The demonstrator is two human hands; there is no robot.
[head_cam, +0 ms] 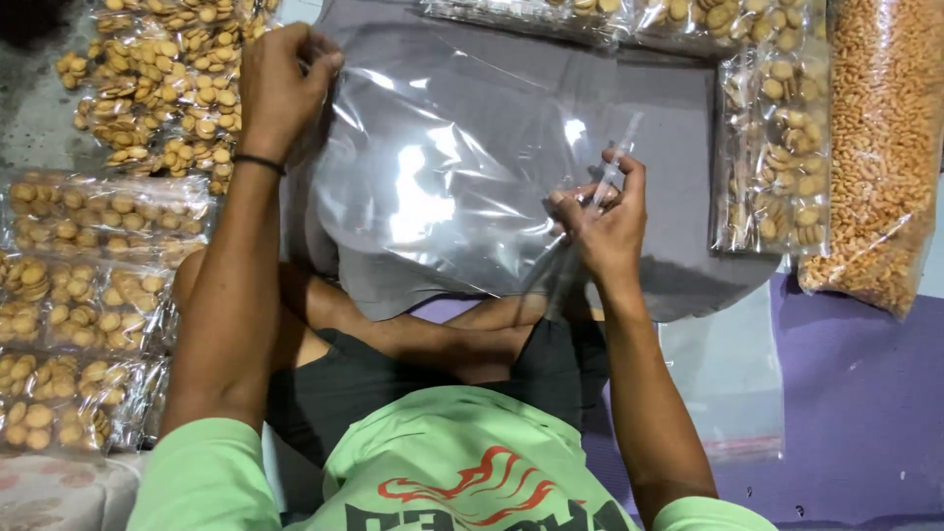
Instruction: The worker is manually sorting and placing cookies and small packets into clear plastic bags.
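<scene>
A: Where does the clear plastic bag (442, 187) lie?

B: On the grey mat (678, 147), right in front of the seated person. The bag runs slantwise, its long axis going from the far left corner down toward the near right corner.

A: And the hands?

B: The left hand (280, 84) is closed on the bag's far left corner, fingers curled and pinching the film. The right hand (605, 221) pinches the bag's near right edge between thumb and fingertips. So each hand holds an opposite end, and the film is stretched between them, wrinkled and shining.

A: Which hand sits nearer the bag's middle?

B: About equal; the right is closer to the body, the left reaches farther out.

A: What crowds the bag?

B: To the left of the bag, filled packets of small round biscuits (108, 265) lie in rows. Beyond the bag's far edge and to its right, more biscuit packets (777, 147). Farther right stands a big sack of orange snack bits (880, 147). An empty flat bag (728, 374) lies right of the person's knee, below the mat's edge.

A: Open room?

B: Mostly the bare mat under and just right of the bag.
</scene>
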